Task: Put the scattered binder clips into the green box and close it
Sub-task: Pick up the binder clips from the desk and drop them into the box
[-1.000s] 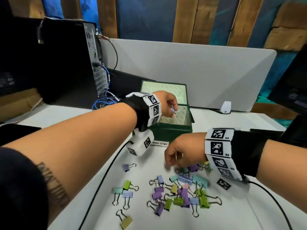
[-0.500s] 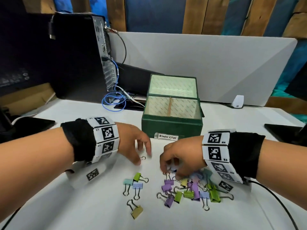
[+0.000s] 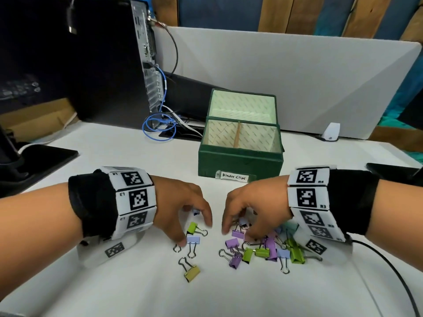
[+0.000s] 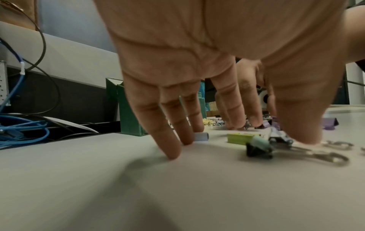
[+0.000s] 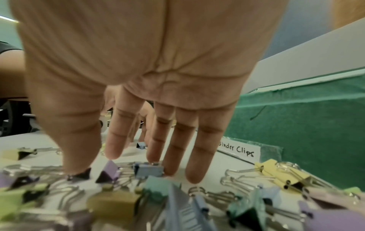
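green cardboard makes up the box (image 3: 240, 160), which stands open near the middle of the white table (image 3: 114, 282), its lid tilted up at the back and a paper label reading "binder clips" (image 3: 234, 176) stuck at the foot of its front wall; a thin divider splits the pale lined inside into two compartments, and no clips show in either from the head view

the binder clips (image 3: 263, 250) lie scattered on the table in front of the box, toward the near edge: a dense heap of purple, green, blue and teal ones under and beside the right hand (image 3: 254, 209), and a looser few further left, among them a green clip (image 3: 192, 228), a pale blue clip (image 3: 193, 240) and an olive clip (image 3: 191, 273)

the left hand (image 3: 180, 207) reaches palm down, fingers spread and only slightly bent, their tips on the table; the thumb tip presses on wire handles beside the pale blue clip, and nothing is gripped

the right hand is also palm down over the heap with fingers extended, fingertips (image 5: 194, 173) touching clips, the thumb down on a dark one; whether any clip is actually pinched cannot be told

a computer tower (image 3: 96, 65) with a blue cable (image 3: 158, 129) stands at the back left corner
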`<state>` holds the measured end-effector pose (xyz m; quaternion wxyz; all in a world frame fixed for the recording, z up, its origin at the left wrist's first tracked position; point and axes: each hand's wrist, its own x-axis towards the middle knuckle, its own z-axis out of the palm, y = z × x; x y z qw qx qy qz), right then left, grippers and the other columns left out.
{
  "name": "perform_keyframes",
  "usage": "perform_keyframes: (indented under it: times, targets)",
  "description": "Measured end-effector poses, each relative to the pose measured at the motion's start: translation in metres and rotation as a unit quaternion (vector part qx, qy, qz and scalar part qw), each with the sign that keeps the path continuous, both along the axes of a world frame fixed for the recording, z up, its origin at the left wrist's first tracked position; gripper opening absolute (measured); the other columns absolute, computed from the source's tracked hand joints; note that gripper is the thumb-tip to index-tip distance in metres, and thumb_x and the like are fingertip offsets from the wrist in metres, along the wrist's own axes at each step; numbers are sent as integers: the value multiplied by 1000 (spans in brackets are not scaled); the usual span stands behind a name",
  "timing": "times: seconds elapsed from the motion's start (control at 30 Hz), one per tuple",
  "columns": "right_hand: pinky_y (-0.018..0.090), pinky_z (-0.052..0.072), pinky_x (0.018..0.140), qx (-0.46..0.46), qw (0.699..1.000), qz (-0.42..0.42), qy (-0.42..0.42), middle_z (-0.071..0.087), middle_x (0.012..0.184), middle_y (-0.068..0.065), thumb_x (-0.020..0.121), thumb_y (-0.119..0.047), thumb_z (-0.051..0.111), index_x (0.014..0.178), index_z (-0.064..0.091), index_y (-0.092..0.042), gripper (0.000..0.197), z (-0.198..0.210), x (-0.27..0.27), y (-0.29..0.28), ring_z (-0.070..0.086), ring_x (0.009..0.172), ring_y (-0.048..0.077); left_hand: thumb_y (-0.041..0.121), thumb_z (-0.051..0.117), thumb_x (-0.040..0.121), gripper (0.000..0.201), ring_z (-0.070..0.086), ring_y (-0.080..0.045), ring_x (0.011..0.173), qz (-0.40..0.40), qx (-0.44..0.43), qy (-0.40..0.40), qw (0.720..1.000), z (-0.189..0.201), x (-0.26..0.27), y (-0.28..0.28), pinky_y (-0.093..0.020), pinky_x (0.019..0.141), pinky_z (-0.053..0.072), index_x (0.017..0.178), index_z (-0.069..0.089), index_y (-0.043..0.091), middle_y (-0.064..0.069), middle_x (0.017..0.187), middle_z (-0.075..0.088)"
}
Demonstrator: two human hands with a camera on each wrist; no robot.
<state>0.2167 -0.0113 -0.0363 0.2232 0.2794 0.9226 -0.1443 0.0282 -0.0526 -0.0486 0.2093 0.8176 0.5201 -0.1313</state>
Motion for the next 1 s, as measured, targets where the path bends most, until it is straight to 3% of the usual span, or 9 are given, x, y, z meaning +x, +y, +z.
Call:
perform_keyframes:
  times: [0.07, 0.2, 0.33, 0.53, 0.63, 0.7, 0.83, 0.9, 1.0]
  targets:
    - [35, 45, 98, 5, 1000, 10, -4, 50, 124, -11, 80, -28, 69, 115, 61, -40, 38, -2, -1, -2, 51, 114, 12, 33, 73, 74, 49, 46, -8, 117, -13, 8, 4, 1000, -2, 3, 0, -12, 81, 41, 118, 55, 44, 11, 126, 45]
    - [36, 47, 95, 32, 999, 28, -13, 49, 122, -7, 81, -25, 68, 112, 61, -35, 34, -7, -4, -2, 52, 111, 16, 30, 70, 78, 36, 49, -10, 112, -6, 27, 13, 1000, -6, 10, 0, -33, 99, 43, 112, 61, 39, 8, 123, 48]
    - [33, 48, 88, 57, 997, 34, -24, 51, 116, -2, 81, -24, 67, 103, 62, -28, 23, -10, -8, 0, 53, 105, 18, 26, 68, 78, 25, 52, -10, 101, 12, 52, 12, 998, -10, 14, 4, -35, 97, 45, 101, 64, 33, 7, 114, 51]
    - [32, 49, 81, 55, 998, 5, -17, 56, 109, 0, 78, -21, 69, 93, 62, -26, 17, -8, -6, 7, 55, 98, 19, 33, 70, 76, 37, 53, -7, 96, 41, 58, -18, 997, -4, 14, 7, -25, 91, 45, 111, 59, 39, 9, 111, 49]
    - [30, 47, 76, 56, 998, -5, -14, 55, 108, 2, 76, -17, 68, 86, 57, -28, 18, -8, -5, 7, 55, 95, 20, 46, 75, 67, 59, 52, -13, 107, 60, 68, 10, 996, -1, 12, 6, -30, 93, 45, 120, 49, 45, 8, 118, 41]
    - [30, 46, 73, 61, 998, -1, -17, 55, 106, 2, 76, -15, 67, 84, 55, -26, 18, -9, -5, 7, 54, 91, 19, 46, 74, 68, 65, 50, -15, 110, 58, 66, 50, 995, -3, 13, 7, -33, 97, 44, 125, 44, 47, 7, 123, 38]
    - [26, 43, 70, 66, 998, 15, -18, 53, 99, -1, 76, -11, 64, 83, 58, -23, 16, -9, -7, 6, 54, 90, 18, 39, 69, 76, 56, 49, -10, 98, 42, 57, 60, 996, -8, 17, 11, -25, 89, 41, 126, 46, 44, 6, 123, 47]
    - [26, 44, 72, 64, 998, 18, -13, 57, 100, 0, 76, -9, 62, 82, 61, -22, 14, -9, -7, 7, 54, 88, 16, 34, 68, 78, 48, 47, -8, 90, 36, 55, 52, 996, -9, 18, 13, -21, 84, 40, 123, 50, 40, 6, 118, 50]
    - [21, 42, 65, 61, 998, 3, 9, 62, 94, 0, 77, -8, 61, 83, 65, -18, 13, -5, -4, 9, 50, 77, 12, 29, 68, 78, 36, 48, -8, 86, 35, 52, 34, 997, -11, 19, 16, -22, 80, 43, 113, 58, 32, 8, 106, 51]
